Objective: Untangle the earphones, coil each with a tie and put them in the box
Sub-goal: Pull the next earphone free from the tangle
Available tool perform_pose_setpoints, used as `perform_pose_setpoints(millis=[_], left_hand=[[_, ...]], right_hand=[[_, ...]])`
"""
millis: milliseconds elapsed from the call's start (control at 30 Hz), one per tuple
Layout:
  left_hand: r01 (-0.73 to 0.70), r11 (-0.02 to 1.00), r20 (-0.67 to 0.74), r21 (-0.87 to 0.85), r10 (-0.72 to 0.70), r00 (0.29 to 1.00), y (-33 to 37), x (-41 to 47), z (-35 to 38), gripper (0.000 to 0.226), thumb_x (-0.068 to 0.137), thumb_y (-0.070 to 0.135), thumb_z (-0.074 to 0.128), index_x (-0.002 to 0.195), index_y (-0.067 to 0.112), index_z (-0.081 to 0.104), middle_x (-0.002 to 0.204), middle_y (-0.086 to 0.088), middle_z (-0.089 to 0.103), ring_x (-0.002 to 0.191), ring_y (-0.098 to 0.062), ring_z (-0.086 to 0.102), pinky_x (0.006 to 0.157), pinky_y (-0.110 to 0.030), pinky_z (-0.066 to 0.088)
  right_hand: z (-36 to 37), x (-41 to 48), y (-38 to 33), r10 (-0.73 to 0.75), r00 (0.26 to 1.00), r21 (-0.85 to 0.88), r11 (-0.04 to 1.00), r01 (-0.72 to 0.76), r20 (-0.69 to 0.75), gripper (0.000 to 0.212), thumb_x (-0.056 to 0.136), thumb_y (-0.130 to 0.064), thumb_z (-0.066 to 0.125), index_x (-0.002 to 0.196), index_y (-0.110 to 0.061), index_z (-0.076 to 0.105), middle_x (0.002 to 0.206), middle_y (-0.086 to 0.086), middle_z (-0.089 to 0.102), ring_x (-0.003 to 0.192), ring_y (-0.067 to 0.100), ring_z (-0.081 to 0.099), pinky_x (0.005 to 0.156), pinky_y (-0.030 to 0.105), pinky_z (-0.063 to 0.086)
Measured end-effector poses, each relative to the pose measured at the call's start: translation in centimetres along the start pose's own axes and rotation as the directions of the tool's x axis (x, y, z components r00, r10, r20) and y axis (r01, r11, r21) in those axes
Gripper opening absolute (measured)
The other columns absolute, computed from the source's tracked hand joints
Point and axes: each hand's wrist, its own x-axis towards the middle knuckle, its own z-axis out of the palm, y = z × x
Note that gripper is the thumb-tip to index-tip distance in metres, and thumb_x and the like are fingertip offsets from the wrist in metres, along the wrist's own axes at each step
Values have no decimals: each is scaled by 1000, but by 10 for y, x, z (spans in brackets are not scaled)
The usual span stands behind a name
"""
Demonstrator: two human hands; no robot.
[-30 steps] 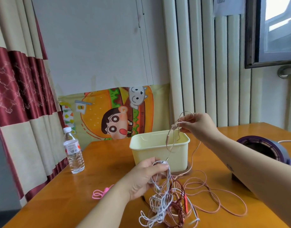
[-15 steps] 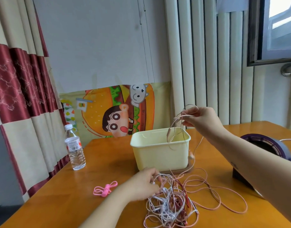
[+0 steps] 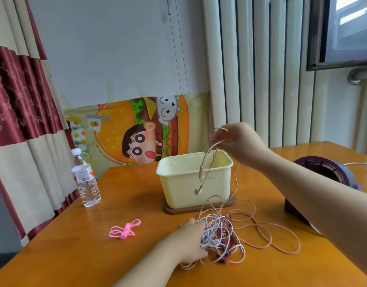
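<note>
Right hand [image 3: 238,141] raised over the box [image 3: 178,189], thumb and fingers pinching a few loops of the pink earphone [image 3: 202,171]. Its earbud [image 3: 198,191] dangles in front of the box wall. Left hand [image 3: 188,243] lies on the tangle [image 3: 219,235] on the table [image 3: 85,262]; its fingers are buried in the cords, so I can't tell if it is gripping or just pressing.

The cords look thin, light and limp, and likely to snag. Better to take the cord near the bud or plug and feed it out slowly, since yanking would tighten the knots.

Pink ties [image 3: 124,232] lie left of the tangle, apart from it. The glossy wooden tabletop probably lets cords slide. Water bottle [image 3: 85,179] at far left by the curtain [image 3: 16,121], cartoon poster [image 3: 137,131] behind, purple device [image 3: 327,172] at right, window [image 3: 348,27] top right.
</note>
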Motion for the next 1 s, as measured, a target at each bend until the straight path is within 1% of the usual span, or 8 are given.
perform_pose_setpoints(millis=[100, 200, 267, 433, 533, 733, 867, 1000], left_hand=[[-38, 988, -234, -152, 1, 972, 14, 13, 0, 59, 90, 29, 62, 140, 21, 31, 138, 1, 32, 116, -22, 48, 91, -30, 42], [-102, 956, -381, -275, -11, 924, 28, 23, -4, 66, 90, 23, 62, 146, 22, 27, 142, 2, 31, 125, -15, 43, 102, -24, 35], [-155, 919, -346, -362, 22, 938, 35, 27, -8, 70, 88, 24, 65, 146, 25, 27, 146, 2, 30, 129, -13, 38, 105, -24, 32], [-129, 735, 37, -666, 206, 978, 30, 21, -24, 65, 82, 26, 71, 138, 41, 40, 149, 3, 34, 129, -11, 38, 101, -27, 40], [-80, 718, 30, -691, 140, 990, 15, 9, -42, 51, 86, 29, 67, 129, 45, 46, 149, 7, 35, 130, -15, 40, 92, -33, 49], [-197, 704, -298, -682, -22, 954, -1, -22, -86, 102, 61, 61, 69, 146, 37, 19, 152, 10, 28, 136, -14, 33, 106, -34, 34], [-410, 690, -536, -597, 38, 844, 4, -40, -108, 78, 81, 47, 63, 146, 36, 23, 146, 14, 35, 134, -2, 30, 101, -21, 26], [-497, 618, -609, -609, 36, 792, 1, -51, -121, 44, 92, 31, 58, 133, 32, 44, 125, 16, 57, 114, 5, 52, 95, -20, 37]], right_hand=[[-1, -2, 2, -31, 999, -52, 998, 32, 14, 7, 80, -13, 73, 77, -19, 70, 81, -1, 71, 82, 14, 66, 76, 30, 54], [-6, -2, 4, -41, 999, -63, 997, 42, 14, 3, 79, -14, 73, 81, -15, 72, 81, 0, 71, 82, 15, 66, 77, 32, 54], [-10, -1, 5, -34, 999, -66, 997, 35, 15, 8, 79, -15, 73, 87, -11, 73, 85, 3, 72, 84, 17, 66, 81, 34, 54], [-17, 0, 10, 4, 998, -98, 995, 3, 70, 7, 81, -14, 71, 87, -11, 74, 86, 4, 72, 86, 17, 66, 82, 36, 55], [-15, 0, 12, 30, 993, -93, 996, -19, 118, 6, 83, -13, 70, 88, -14, 73, 87, 1, 72, 86, 13, 66, 80, 27, 54], [-1, 6, -12, -20, 989, -49, 998, 28, 148, 5, 82, -13, 70, 80, -18, 72, 80, -2, 69, 77, 10, 63, 70, 25, 50], [16, 11, -38, -80, 973, -9, 996, 83, 218, 5, 80, -12, 71, 80, -16, 73, 82, 0, 73, 81, 12, 68, 79, 31, 55], [27, 11, -61, -128, 935, -4, 991, 137, 330, 19, 79, -9, 70, 72, -27, 68, 78, -2, 71, 76, 13, 66, 68, 20, 50]])
